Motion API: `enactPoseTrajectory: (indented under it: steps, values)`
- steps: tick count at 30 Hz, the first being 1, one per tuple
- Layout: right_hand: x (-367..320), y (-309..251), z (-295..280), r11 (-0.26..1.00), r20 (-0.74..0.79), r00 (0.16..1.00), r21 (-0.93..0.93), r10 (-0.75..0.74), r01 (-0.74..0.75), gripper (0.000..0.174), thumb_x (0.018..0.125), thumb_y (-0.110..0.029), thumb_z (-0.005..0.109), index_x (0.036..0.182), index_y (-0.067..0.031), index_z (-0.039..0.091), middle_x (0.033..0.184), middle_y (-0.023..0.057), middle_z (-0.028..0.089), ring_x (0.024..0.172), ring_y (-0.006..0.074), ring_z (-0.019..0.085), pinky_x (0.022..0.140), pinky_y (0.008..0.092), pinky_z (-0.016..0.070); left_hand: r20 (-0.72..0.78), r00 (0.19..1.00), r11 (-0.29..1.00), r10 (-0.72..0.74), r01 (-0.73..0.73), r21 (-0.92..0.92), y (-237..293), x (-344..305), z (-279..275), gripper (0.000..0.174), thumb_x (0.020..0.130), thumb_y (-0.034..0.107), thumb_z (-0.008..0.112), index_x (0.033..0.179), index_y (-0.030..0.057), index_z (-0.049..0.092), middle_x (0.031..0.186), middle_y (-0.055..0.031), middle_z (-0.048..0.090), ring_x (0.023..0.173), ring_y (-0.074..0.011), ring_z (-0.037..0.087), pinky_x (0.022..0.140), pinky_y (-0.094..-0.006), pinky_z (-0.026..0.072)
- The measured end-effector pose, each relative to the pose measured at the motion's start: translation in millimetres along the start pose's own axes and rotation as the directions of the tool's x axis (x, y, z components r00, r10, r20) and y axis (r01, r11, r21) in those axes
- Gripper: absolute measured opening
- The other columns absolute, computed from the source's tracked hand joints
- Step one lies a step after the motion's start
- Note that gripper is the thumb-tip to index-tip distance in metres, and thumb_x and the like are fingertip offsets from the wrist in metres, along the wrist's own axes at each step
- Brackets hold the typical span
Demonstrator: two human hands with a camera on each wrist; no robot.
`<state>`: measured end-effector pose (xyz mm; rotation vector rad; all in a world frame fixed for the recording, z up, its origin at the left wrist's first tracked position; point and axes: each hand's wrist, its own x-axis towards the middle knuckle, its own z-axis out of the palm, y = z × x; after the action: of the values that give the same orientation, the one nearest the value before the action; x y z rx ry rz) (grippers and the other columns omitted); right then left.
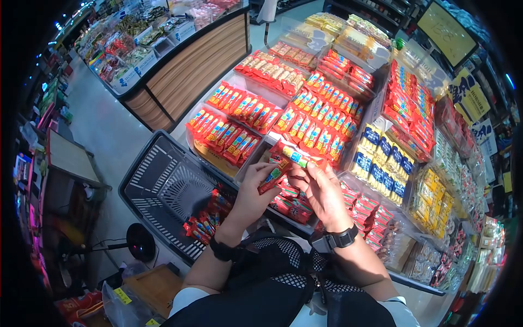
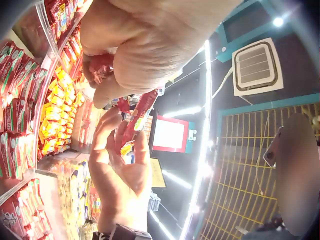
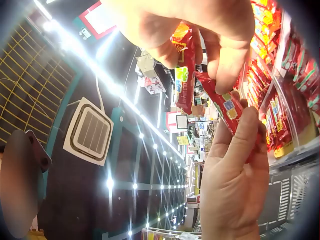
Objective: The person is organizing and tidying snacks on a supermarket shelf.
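Observation:
In the head view the left hand [image 1: 255,191] grips a red snack packet [image 1: 275,177] with fingers curled round it. The right hand [image 1: 322,193] pinches another red packet [image 1: 294,155] between thumb and fingers, close beside the first. In the right wrist view the left hand [image 3: 232,175] holds its packet [image 3: 229,111] at a slant, its upper end near the right hand's fingertips; the right hand's packet [image 3: 184,75] hangs upright. The left wrist view shows the right hand [image 2: 120,170] around a red packet [image 2: 140,112]. Below both hands lies a bin of red packets [image 1: 291,207].
A grey basket [image 1: 158,185] with several small packets [image 1: 204,223] stands left of the hands. Divided bins of red packets [image 1: 313,125], blue-and-white packs [image 1: 381,158] and yellow packs [image 1: 433,193] spread ahead and right. A wood-sided counter [image 1: 199,68] stands at the upper left.

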<state>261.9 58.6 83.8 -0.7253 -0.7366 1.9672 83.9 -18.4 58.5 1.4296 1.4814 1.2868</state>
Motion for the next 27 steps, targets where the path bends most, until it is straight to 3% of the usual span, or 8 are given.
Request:
enactPoseTrajectory:
  steps: [5,7,14,17,19,21,23,27]
  values:
    - [-1,-3,-6,0.995,0.014,1.000,-0.095,0.016,-0.015,0.021,0.100,-0.011,0.059,0.119,-0.0019,0.057,0.110,0.0131,0.068,0.096,0.0185,0.068,0.077,0.0321,0.0598,0.097,0.989,0.959,-0.113,0.134,-0.251,6,-1,-4,0.055,0.090,0.006,0.068,0.142,0.0099,0.052,0.109,-0.0097,0.058,0.111,-0.0201,0.055,0.090,-0.0279,0.0471]
    - [-1,-4,-4,0.988,-0.032,0.998,-0.147,-0.062,0.056,0.021,0.099,-0.012,0.060,0.118,-0.0025,0.059,0.109,0.0092,0.069,0.094,0.0152,0.067,0.077,0.0302,0.0591,0.073,0.997,0.991,0.006,-0.016,0.131,9,0,-11,0.050,0.092,0.009,0.066,0.140,0.0134,0.055,0.100,-0.0097,0.055,0.103,-0.0211,0.055,0.089,-0.0295,0.0473]
    - [3,-1,-7,0.976,-0.084,0.994,-0.212,-0.066,0.047,0.020,0.099,-0.014,0.061,0.117,-0.0044,0.061,0.108,0.0053,0.068,0.091,0.0108,0.066,0.075,0.0287,0.0587,0.073,0.997,0.999,-0.005,0.002,0.044,11,-1,-12,0.043,0.089,0.008,0.068,0.131,0.0112,0.062,0.097,-0.0094,0.054,0.103,-0.0241,0.056,0.092,-0.0315,0.0465]
    - [2,-1,-8,0.964,-0.043,0.995,-0.249,0.085,-0.093,0.021,0.099,-0.015,0.061,0.118,-0.0042,0.061,0.110,0.0062,0.068,0.091,0.0131,0.067,0.077,0.0291,0.0594,0.057,0.992,0.988,0.117,-0.122,0.092,4,4,-14,0.037,0.086,0.004,0.072,0.122,0.0048,0.063,0.106,-0.0081,0.058,0.102,-0.0204,0.060,0.089,-0.0290,0.0491]
    - [-3,-2,3,0.981,-0.012,0.991,-0.136,0.136,-0.136,0.021,0.099,-0.014,0.061,0.117,-0.0029,0.060,0.111,0.0076,0.068,0.093,0.0153,0.068,0.080,0.0293,0.0598,0.018,0.995,0.966,-0.096,0.097,-0.241,3,4,-12,0.030,0.082,-0.001,0.075,0.109,0.0015,0.062,0.116,-0.0077,0.060,0.099,-0.0159,0.063,0.086,-0.0266,0.0513]
    - [-4,2,6,0.983,-0.006,0.993,-0.141,0.114,-0.114,0.023,0.098,-0.010,0.062,0.118,-0.0010,0.059,0.111,0.0089,0.068,0.095,0.0170,0.068,0.083,0.0305,0.0601,-0.003,0.994,0.972,-0.107,0.104,-0.213,-1,4,-12,0.034,0.082,-0.003,0.075,0.110,0.0021,0.057,0.116,-0.0065,0.061,0.096,-0.0141,0.065,0.085,-0.0271,0.0537]
    - [-3,5,8,0.989,0.007,0.999,-0.138,0.047,-0.046,0.025,0.097,-0.005,0.062,0.121,-0.0009,0.058,0.111,0.0090,0.068,0.096,0.0157,0.068,0.082,0.0298,0.0597,-0.036,0.974,0.725,-0.223,0.141,-0.674,3,5,-5,0.045,0.084,0.002,0.076,0.121,0.0014,0.051,0.111,-0.0094,0.063,0.103,-0.0146,0.062,0.088,-0.0286,0.0527]
    - [-1,16,7,0.983,0.026,0.999,-0.180,-0.020,0.024,0.027,0.096,-0.002,0.062,0.123,-0.0023,0.058,0.110,0.0065,0.068,0.095,0.0123,0.066,0.081,0.0278,0.0585,0.060,0.956,0.393,-0.286,0.174,-0.903,-1,8,0,0.048,0.090,0.004,0.071,0.131,0.0017,0.047,0.118,-0.0097,0.064,0.107,-0.0181,0.064,0.092,-0.0315,0.0540]
